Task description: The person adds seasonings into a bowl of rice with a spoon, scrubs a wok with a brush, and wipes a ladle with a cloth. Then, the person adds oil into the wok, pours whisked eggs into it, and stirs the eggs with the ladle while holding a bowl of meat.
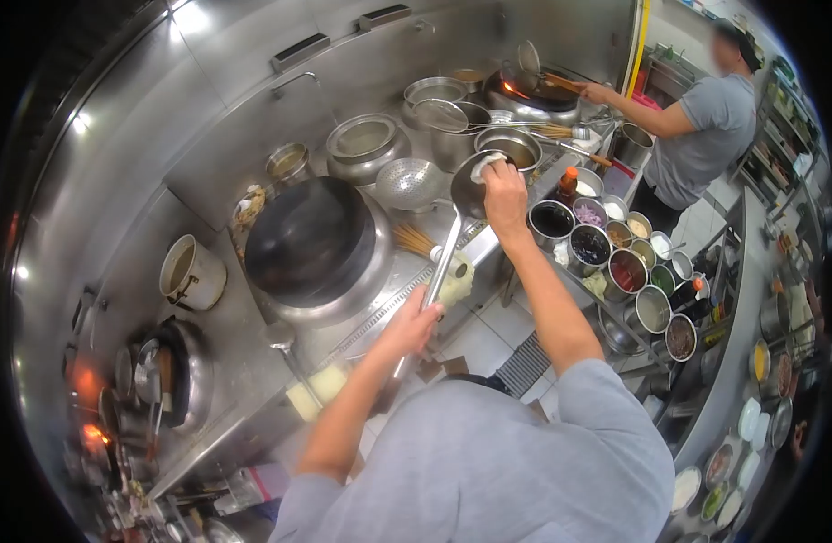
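My left hand is closed around the long metal handle of a ladle, which slants up and away from me. Its dark round bowl is at the far end. There my right hand pinches a white cloth against the inside of the bowl. Below the ladle, a pale folded cloth hangs at the counter edge beside a bamboo brush. A perforated strainer lies just left of the bowl.
A big dark wok lies left on the range. Pots, including a lidded one, stand behind. Several seasoning containers crowd the right side. A co-worker in grey works at a flaming wok. Another spatula rests front left.
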